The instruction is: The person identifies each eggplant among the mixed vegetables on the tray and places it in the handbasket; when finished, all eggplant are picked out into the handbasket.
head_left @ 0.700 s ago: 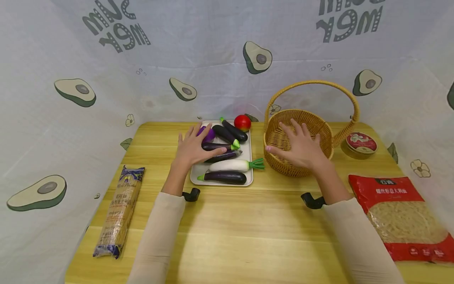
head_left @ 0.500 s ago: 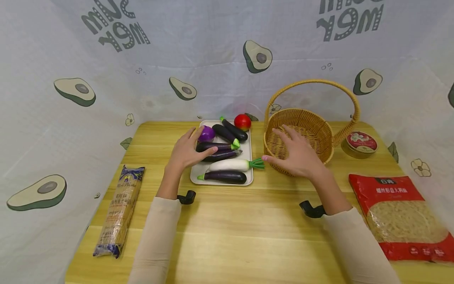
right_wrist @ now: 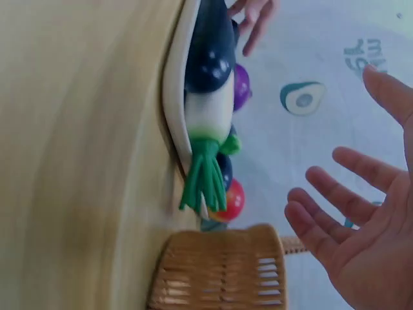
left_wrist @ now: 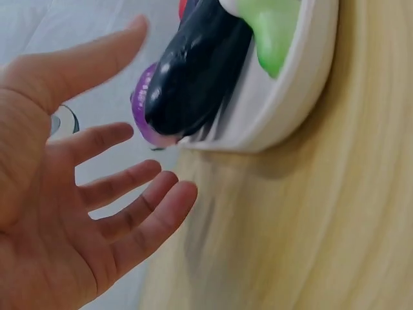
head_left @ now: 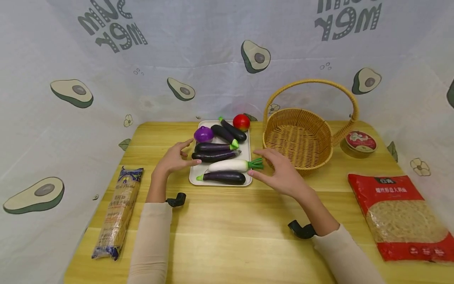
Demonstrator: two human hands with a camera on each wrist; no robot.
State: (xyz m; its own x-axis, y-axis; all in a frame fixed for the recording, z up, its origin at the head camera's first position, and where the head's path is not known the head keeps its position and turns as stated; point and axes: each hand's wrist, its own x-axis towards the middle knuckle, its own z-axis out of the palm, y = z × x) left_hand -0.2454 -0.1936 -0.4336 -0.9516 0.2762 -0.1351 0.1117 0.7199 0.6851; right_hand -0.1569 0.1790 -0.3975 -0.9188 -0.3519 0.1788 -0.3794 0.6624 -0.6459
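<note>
Your two hands are relaxed with fingers parted, gripping nothing: the left hand (head_left: pixel 173 159) is at nine o'clock of the tray (head_left: pixel 245 148), the right hand (head_left: pixel 283 175) at about four o'clock, thumb and forefinger near the leaves (head_left: pixel 256 163) of the radish (head_left: pixel 227 166). Between them lies that one tray, a white, shallow rectangle with rounded corners and a smooth raised rim. It carries five eggplants (head_left: pixel 225 178), all glossy and dark: two slant toward one o'clock, two lie crosswise in the middle, and one lies along the six o'clock edge. The single radish is white, smooth and plump, its stiff green leaves pointing to three o'clock over the rim. One shiny purple onion (head_left: pixel 203 135), round with a small point, sits at eleven o'clock, and one round red fruit (head_left: pixel 241 122) at the one o'clock corner. Farther out, between two and three o'clock, stands one basket (head_left: pixel 319 146) of tan woven wicker, round-mouthed, with one tall arched handle. Beyond it at three o'clock is one flat, round tin (head_left: pixel 361 142) with a red lid. Two pasta packs lie on the wood-grained desk (head_left: pixel 227 228): a long, narrow clear packet (head_left: pixel 118 213) at eight o'clock, and a broad red bag (head_left: pixel 400 219) at four. Behind, at twelve, hangs wrinkled, avocado-printed white cloth (head_left: pixel 213 31).
</note>
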